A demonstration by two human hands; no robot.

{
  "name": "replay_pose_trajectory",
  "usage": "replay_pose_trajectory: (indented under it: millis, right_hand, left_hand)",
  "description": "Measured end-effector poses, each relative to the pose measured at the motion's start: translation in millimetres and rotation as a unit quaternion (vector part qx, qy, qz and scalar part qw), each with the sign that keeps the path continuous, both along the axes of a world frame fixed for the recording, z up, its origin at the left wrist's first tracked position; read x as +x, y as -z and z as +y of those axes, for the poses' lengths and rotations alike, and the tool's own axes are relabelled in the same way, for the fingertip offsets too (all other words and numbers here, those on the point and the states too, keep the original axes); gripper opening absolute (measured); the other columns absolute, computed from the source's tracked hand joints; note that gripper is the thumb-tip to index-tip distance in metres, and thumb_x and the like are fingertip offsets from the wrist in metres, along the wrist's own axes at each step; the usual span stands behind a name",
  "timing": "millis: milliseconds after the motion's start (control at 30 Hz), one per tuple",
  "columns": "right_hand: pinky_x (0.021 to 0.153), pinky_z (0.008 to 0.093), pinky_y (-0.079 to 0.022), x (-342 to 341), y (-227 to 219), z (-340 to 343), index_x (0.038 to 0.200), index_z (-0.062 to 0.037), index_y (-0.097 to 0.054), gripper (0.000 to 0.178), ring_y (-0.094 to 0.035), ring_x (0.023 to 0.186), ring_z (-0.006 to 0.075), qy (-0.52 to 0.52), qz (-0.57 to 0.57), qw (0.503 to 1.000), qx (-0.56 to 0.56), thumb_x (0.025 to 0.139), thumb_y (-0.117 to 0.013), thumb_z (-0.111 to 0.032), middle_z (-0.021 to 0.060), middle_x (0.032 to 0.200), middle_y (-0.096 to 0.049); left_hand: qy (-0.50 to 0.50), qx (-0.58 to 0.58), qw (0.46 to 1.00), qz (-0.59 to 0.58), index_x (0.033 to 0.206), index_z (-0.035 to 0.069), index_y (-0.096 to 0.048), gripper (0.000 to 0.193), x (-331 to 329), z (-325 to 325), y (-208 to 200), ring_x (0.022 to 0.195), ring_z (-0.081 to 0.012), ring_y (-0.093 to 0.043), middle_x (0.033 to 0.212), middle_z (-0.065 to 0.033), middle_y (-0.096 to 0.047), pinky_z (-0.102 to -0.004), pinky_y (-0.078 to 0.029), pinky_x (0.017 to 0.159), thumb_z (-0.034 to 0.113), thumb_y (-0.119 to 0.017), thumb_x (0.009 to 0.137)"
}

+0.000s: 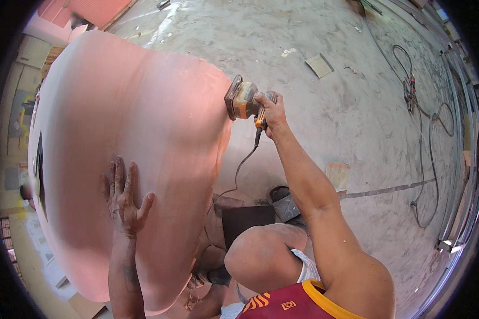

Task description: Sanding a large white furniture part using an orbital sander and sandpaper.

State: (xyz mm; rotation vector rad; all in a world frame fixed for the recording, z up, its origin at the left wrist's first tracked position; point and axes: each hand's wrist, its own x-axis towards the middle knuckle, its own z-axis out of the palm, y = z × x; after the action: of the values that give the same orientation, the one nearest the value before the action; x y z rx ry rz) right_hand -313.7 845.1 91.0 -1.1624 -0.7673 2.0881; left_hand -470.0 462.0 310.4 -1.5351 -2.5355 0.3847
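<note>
My left hand (pixel 123 204) lies flat on a broad, bulging shell (pixel 159 101), smooth and pink with cloudy grey patches, its fingers slightly spread and thumb set wide. At the shell's right edge, my right hand (pixel 273 112) curls its fingers around a dusty yellow-and-black sander (pixel 244 101), flat pad facing the edge; from my remote view, I cannot tell whether they touch. A thin dark cord (pixel 237 183) trails between shell and bent knee (pixel 258 258). Beyond, a tan rectangular sheet (pixel 319 66) and tangled cables (pixel 410 89) lie on the smeared grey floor (pixel 314 26).
</note>
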Motion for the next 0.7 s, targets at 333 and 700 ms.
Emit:
replay_pose_trajectory:
  millis: [333, 700]
  right_hand:
    - [0.067, 0.0347, -0.057, -6.0, -89.7, -18.1, 0.139, -0.0098, -0.051, 0.068, -0.066, 0.084, 0.0199, -0.011, -0.072, 0.922, 0.38, 0.082, -0.087, -0.018, 0.0094, 0.11, -0.061]
    - [0.079, 0.0445, -0.061, 38.6, -144.5, -114.4, 0.132, -0.0211, -0.063, 0.063, -0.071, 0.097, 0.0342, -0.161, -0.036, 0.726, 0.668, 0.075, -0.09, -0.021, 0.0142, 0.117, -0.059]
  left_hand:
    - [-0.016, -0.006, 1.0, -0.005, 0.168, 0.014, -0.038, 0.09, 0.5, -1.9, 1.9, 0.163, -0.0385, -0.023, 0.176, -0.0193, -0.027, -0.0579, -0.009, 0.131, 0.073, -0.049, 0.1]
    - [-0.022, 0.005, 1.0, -0.019, 0.167, 0.011, -0.039, 0.091, 2.5, 0.7, -0.6, 0.164, -0.037, -0.02, 0.176, -0.0196, -0.026, -0.0576, -0.007, 0.131, 0.072, -0.05, 0.099]
